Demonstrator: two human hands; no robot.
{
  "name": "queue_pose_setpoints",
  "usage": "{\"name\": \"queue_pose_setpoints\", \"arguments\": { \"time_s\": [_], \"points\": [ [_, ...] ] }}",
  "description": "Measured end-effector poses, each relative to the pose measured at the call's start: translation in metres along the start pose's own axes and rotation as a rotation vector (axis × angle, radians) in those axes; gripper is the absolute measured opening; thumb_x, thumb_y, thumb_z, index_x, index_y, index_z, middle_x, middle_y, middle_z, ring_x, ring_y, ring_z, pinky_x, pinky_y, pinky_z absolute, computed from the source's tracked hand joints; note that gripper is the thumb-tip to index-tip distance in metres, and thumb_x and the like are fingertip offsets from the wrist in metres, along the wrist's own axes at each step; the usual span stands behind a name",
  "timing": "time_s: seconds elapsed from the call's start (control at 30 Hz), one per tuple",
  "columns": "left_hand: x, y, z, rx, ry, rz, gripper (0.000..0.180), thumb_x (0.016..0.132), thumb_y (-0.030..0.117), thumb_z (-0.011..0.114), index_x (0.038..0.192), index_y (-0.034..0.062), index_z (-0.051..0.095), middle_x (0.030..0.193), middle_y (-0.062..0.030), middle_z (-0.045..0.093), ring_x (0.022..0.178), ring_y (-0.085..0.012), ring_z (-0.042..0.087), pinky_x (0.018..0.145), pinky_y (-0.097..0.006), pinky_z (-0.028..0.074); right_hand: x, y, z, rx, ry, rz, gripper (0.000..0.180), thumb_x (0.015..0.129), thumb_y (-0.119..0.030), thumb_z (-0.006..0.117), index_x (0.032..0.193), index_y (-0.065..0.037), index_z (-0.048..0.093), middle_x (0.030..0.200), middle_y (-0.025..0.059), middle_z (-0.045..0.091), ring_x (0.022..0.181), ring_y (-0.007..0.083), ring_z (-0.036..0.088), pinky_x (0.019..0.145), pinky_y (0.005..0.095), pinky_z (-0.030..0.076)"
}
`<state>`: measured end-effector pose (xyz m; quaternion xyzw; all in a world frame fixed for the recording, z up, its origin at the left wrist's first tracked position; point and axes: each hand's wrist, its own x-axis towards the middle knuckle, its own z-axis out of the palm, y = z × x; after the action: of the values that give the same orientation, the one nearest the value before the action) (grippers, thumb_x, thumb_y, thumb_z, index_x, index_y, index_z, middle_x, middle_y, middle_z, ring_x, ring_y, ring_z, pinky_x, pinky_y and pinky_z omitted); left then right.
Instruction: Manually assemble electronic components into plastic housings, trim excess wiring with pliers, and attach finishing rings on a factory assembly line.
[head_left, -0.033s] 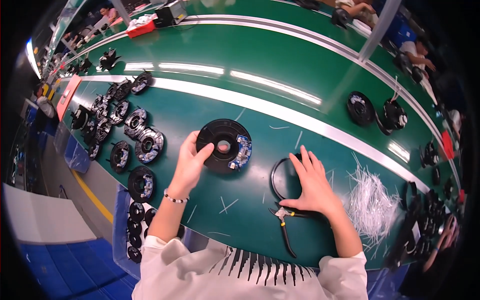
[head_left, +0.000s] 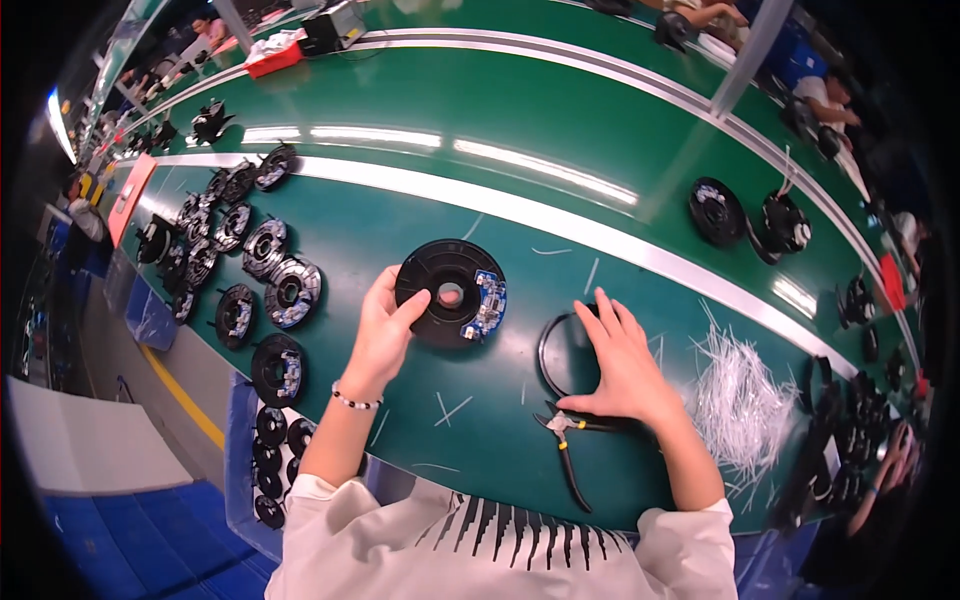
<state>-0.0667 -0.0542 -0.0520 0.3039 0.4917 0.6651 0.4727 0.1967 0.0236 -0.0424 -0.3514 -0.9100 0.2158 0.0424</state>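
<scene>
- left hand (head_left: 385, 335) grips the left rim of the black disc (head_left: 450, 293) at frame centre.
- right hand (head_left: 622, 365) lies spread, fingers wide, on the black ring (head_left: 550, 350), right of the disc.

A round black disc (head_left: 448, 292) with a central hole and a blue circuit board on its right edge lies flat; a thin black ring (head_left: 556, 352) lies just right of it.

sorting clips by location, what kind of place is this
Most likely a factory assembly line. A long green workbench runs past several seated people. Rows of identical black round parts lie along it, and the left hand steadies one black disc. Pliers and white cut ties lie near the right hand.
</scene>
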Motion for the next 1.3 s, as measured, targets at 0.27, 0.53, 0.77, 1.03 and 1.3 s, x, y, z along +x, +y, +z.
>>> {"name": "queue_pose_setpoints", "arguments": {
  "time_s": [0.27,0.53,0.77,1.03,1.3],
  "points": [
    [0.0,-0.032,0.047,-0.19,-0.142,-0.215,0.028,0.088,0.002,0.04,0.116,0.0021,0.037,0.113,-0.0111,0.05,0.1,-0.018,0.054,0.084,-0.033,0.047,0.024,-0.013,0.01,1.014,0.524,-0.029,0.101,0.052,-0.024,0.082,0.131,0.003,0.024,0.121,0.0186,0.042,0.112,0.0255,0.044,0.096,0.0343,0.033],
    [0.006,-0.051,0.044,-0.678,-0.629,-0.489,0.059,0.072,0.02,0.045,0.128,0.004,0.035,0.128,-0.0137,0.041,0.119,-0.0287,0.038,0.102,-0.044,0.027,0.032,-0.023,0.025,0.686,0.486,-0.075,0.109,0.05,-0.032,0.08,0.133,0.001,0.017,0.133,0.0275,0.022,0.122,0.0376,0.026,0.099,0.0443,0.028],
    [0.014,-0.044,0.049,-0.727,-0.435,-0.569,0.054,0.086,0.045,0.029,0.116,0.0035,0.047,0.109,-0.0147,0.055,0.098,-0.0267,0.055,0.086,-0.041,0.045,0.032,-0.032,0.025,0.839,0.421,-0.134,0.112,0.05,-0.025,0.082,0.135,0.001,0.015,0.131,0.0247,0.029,0.123,0.0312,0.033,0.102,0.0371,0.025],
    [0.011,-0.061,0.045,-0.833,-0.545,-0.482,0.058,0.086,0.048,0.028,0.125,0.0072,0.041,0.116,-0.0098,0.052,0.105,-0.0229,0.052,0.092,-0.038,0.041,0.03,-0.052,0.034,0.411,0.405,-0.114,0.109,0.049,-0.034,0.078,0.132,0.003,0.018,0.135,0.0273,0.021,0.121,0.0419,0.025,0.094,0.0508,0.025],
    [0.01,-0.053,0.046,-0.747,-0.463,-0.628,0.083,0.078,0.072,0.021,0.122,0.0042,0.043,0.118,-0.0148,0.05,0.104,-0.0286,0.052,0.089,-0.042,0.044,0.029,-0.044,0.027,0.367,0.387,-0.142,0.118,0.044,-0.04,0.081,0.133,0.002,0.016,0.134,0.0222,0.026,0.118,0.0403,0.03,0.096,0.0473,0.028]
  ]
}}
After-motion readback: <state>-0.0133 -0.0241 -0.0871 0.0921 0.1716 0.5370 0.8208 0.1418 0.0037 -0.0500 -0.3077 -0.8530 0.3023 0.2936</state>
